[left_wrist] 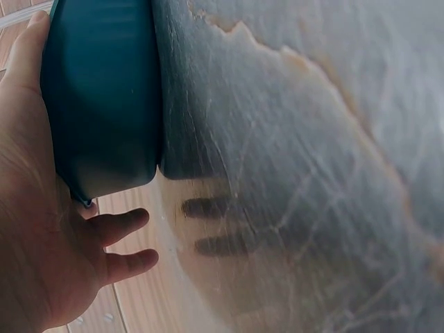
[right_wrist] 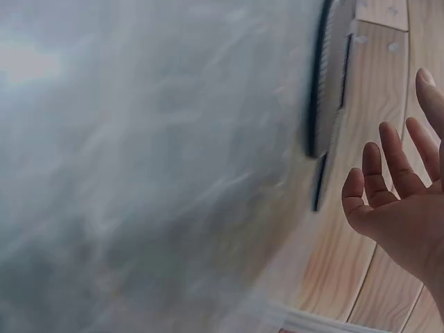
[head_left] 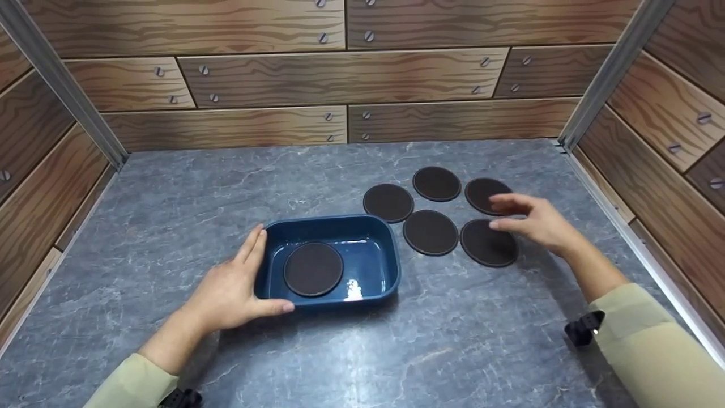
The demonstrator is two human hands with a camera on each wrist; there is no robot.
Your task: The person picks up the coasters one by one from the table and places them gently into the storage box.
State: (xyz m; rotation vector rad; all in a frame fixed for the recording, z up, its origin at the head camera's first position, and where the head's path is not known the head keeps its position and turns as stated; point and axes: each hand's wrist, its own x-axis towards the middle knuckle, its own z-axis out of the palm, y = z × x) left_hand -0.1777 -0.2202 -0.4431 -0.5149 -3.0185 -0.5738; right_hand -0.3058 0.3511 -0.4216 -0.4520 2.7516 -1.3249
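Note:
A blue rectangular dish (head_left: 367,266) stands on the table, with a dark round coaster (head_left: 313,269) lying flat in its left half. My left hand (head_left: 232,292) rests against the dish's left end, fingers straight along that side and thumb on the near rim. In the left wrist view the thumb lies against the dish's wall (left_wrist: 104,97) while two fingers stretch free beneath. My right hand (head_left: 538,224) hovers over the rightmost coasters, thumb and fingers apart and nothing between them. Below it lie a near coaster (head_left: 488,246) and a far coaster (head_left: 481,192), partly covered by the fingers.
More dark coasters lie flat right of the dish: one by its far right corner (head_left: 388,202), one farther back (head_left: 436,183) and one beside its right end (head_left: 430,232). Wood-patterned walls (head_left: 340,79) enclose the grey marbled table (head_left: 453,340) at the back and sides.

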